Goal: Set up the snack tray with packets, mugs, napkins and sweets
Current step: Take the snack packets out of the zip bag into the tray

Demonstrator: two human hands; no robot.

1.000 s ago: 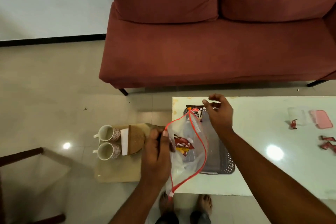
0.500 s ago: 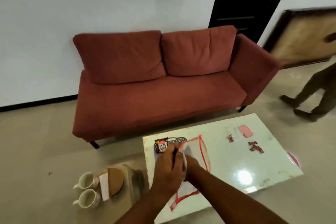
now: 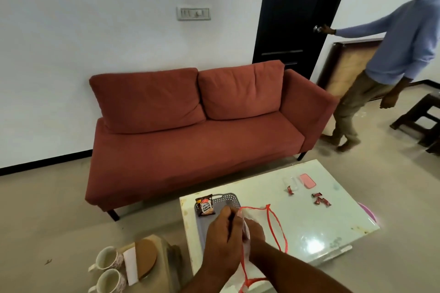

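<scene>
The left hand (image 3: pixel 223 245) pinched the rim of a clear bag (image 3: pixel 257 214) above the grey tray (image 3: pixel 226 197) on the table (image 3: pixel 321 221). The right hand (image 3: pixel 256 229) was in the bag's mouth, and its fingers were hidden, so their state could not be told. 1 peanut packet (image 3: pixel 204 206) lay in the tray's far corner. Sweets (image 3: pixel 320 198) lay well apart on the table. 2 mugs (image 3: pixel 107 259) and a napkin (image 3: pixel 130 266) sat on a low stand (image 3: pixel 164 269).

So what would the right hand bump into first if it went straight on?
Probably the right hand meets the side of the plastic bag first, then the left hand gripping it; the peanut packet lies beyond. Depth is unclear.
</scene>
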